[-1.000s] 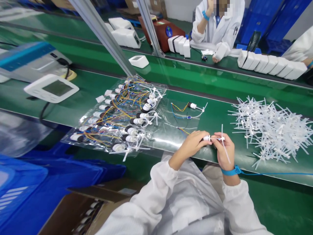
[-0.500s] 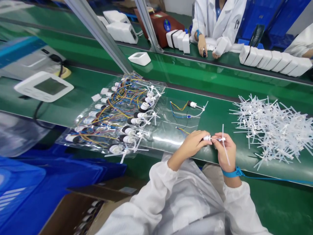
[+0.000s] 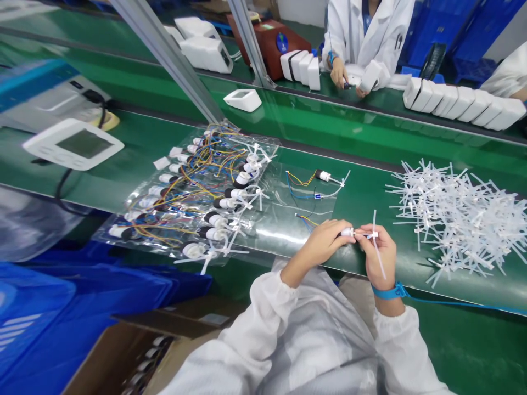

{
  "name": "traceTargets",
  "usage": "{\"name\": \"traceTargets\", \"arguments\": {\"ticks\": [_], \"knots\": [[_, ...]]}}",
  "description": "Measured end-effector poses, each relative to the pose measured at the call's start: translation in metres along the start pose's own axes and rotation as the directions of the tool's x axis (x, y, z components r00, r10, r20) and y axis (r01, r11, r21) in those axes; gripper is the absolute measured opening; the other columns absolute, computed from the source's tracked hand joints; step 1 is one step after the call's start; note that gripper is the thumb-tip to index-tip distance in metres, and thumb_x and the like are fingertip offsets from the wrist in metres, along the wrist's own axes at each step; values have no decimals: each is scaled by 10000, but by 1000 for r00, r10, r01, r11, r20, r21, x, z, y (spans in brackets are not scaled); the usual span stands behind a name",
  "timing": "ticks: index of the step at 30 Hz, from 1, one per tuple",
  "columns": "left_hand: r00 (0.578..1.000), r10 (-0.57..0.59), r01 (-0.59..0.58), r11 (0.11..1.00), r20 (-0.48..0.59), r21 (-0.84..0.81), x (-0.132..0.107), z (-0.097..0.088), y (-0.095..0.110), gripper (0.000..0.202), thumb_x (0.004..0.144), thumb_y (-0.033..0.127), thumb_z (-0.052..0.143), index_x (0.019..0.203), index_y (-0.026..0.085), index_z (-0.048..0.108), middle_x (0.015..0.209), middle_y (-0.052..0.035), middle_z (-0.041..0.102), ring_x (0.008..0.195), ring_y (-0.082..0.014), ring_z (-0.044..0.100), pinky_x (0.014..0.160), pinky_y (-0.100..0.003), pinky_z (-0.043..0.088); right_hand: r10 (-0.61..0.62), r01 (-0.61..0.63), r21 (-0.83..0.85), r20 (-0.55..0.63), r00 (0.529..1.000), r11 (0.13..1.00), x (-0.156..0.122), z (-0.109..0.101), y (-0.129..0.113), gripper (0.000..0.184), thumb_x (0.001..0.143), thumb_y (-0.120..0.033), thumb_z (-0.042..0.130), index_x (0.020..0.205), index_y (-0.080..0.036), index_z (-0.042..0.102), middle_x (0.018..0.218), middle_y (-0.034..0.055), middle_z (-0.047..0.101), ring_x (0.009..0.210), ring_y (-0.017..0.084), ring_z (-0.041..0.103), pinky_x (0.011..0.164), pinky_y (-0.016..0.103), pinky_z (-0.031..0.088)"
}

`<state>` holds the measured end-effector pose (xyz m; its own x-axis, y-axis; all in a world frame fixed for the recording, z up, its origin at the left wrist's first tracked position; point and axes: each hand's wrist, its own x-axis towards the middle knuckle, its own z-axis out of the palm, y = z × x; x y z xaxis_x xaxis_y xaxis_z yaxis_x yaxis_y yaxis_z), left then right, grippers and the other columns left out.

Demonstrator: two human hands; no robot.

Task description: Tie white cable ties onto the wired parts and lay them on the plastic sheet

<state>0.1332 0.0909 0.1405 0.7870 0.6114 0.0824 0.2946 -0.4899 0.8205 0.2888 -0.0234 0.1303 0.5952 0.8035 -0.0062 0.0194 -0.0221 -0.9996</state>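
Observation:
My left hand (image 3: 323,241) is closed around a small white-and-black cylindrical pump (image 3: 348,232), its white end poking out between thumb and fingers. Thin coloured wires (image 3: 305,220) trail from under that hand. In my right hand (image 3: 381,258), a white tubing connector (image 3: 374,235) with clear, thin tube arms is pinched, one arm pointing at the pump's end. The two pieces meet or nearly meet at the fingertips; fingers hide the exact contact. Beyond my hands, a wired pump (image 3: 324,175) with tubing attached lies on a clear plastic sheet (image 3: 280,186).
Many wired pumps (image 3: 224,203) lie in plastic at left; a pile of tubing connectors (image 3: 461,219) is at right. A blue wrist strap's cord (image 3: 465,302) runs rightward. Behind are a metal post (image 3: 173,60), a white monitor (image 3: 242,100) and a co-worker's hands (image 3: 340,71).
My hands keep almost the same place and grip. On the far green belt the white monitor has shifted slightly right. The co-worker's hands have moved a little.

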Motion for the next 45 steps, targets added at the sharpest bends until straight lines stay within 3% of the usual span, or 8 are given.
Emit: {"name": "traceTargets", "arguments": {"ticks": [19,26,34,45], "knots": [[991,90,-105,982,102,157,1,1,-6,405,1151,562,544,1226,205,721,1107,-98,759,1057,-283,668,1008,-401,481,14,-13,-34,50,999,999,-2,-7,-4,235,879,-408,926,1002,-245,809,960,42,830,891,251,777,834,367,590],[997,67,-71,990,40,121,2,5,-4,367,1120,562,625,1216,219,714,1097,-74,759,1040,-274,668,987,-386,470,33,-35,94,25,999,995,0,-6,4,333,877,-438,931,1123,-251,806,1037,63,831,936,257,776,884,397,605],[998,58,-59,992,15,114,0,3,-3,328,1117,538,650,1203,224,688,1104,-61,753,1039,-273,658,994,-392,444,-87,88,-16,62,994,996,4,-5,0,219,925,-458,857,953,-244,816,1112,91,814,1045,298,749,960,451,598],[987,147,-159,940,62,303,1,8,-9,427,1141,587,514,1164,199,693,1017,-85,712,998,-290,628,948,-406,424,-124,134,-95,107,986,986,1,-8,-6,93,950,-358,856,895,-283,867,1004,58,826,986,280,753,937,441,582]]}}
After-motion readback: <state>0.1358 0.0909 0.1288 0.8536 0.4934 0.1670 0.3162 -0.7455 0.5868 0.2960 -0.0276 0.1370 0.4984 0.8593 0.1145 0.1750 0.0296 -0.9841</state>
